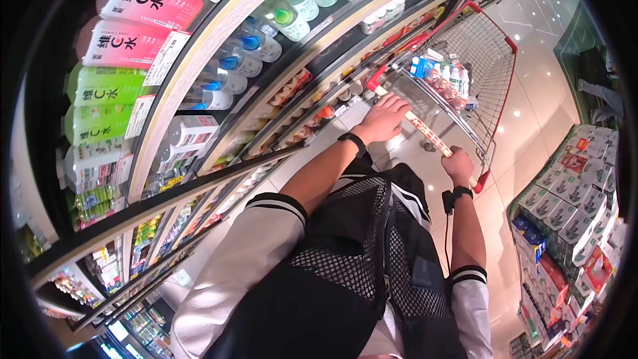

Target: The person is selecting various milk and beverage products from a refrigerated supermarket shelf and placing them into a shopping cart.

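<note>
A wire shopping cart (488,53) with red trim stands in a store aisle ahead of me. My left hand (384,118) rests over the left part of the cart's handle bar (425,134), fingers draped on it. My right hand (458,165) is wrapped around the right part of the same bar. Both wrists wear dark bands. Several small bottles and a blue-and-white carton (444,74) lie in the cart's upper seat section.
Open cooler shelves (219,80) full of drink bottles and cartons run along my left, very close. Stacked boxed goods (571,213) line the right side. The glossy tiled floor (531,106) stretches ahead past the cart. Another person's legs (598,90) show at far right.
</note>
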`<action>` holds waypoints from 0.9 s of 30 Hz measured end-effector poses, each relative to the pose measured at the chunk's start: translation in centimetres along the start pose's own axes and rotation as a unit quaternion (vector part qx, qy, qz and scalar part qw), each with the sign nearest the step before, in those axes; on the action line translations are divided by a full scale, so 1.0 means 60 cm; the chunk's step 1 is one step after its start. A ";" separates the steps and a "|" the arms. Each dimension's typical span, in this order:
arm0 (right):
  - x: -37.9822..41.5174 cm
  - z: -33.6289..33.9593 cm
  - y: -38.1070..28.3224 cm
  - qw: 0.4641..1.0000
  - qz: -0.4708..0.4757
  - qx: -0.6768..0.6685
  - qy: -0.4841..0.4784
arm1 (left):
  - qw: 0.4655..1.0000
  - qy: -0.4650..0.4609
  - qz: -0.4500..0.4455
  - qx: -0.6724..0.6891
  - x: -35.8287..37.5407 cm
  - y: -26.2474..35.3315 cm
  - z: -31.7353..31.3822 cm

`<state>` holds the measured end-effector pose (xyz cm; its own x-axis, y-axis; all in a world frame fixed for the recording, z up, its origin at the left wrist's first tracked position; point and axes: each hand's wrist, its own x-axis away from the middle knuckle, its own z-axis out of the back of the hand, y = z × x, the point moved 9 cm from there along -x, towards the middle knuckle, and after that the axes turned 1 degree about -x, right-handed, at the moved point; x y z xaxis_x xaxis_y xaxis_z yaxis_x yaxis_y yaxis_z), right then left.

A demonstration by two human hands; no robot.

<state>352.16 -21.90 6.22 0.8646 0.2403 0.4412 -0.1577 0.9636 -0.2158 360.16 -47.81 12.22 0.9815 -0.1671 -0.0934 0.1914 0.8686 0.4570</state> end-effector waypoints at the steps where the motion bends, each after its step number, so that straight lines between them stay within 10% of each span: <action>1: 0.000 0.003 0.000 1.000 0.009 -0.008 0.013 | 1.000 0.000 -0.002 -0.008 0.005 0.008 -0.002; 21: 0.102 -0.045 0.074 0.995 0.079 -0.040 0.039 | 0.987 0.002 0.150 0.055 0.109 0.126 -0.065; 27: 0.148 -0.076 0.068 0.993 0.090 -0.025 0.070 | 0.970 -0.054 0.199 -0.131 0.163 0.140 -0.069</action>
<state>361.39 -16.39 5.28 0.8832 0.3861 0.2661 -0.2949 0.8985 -0.3251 371.36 -40.24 11.47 0.9750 0.1692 0.1440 -0.1957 0.9608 0.1962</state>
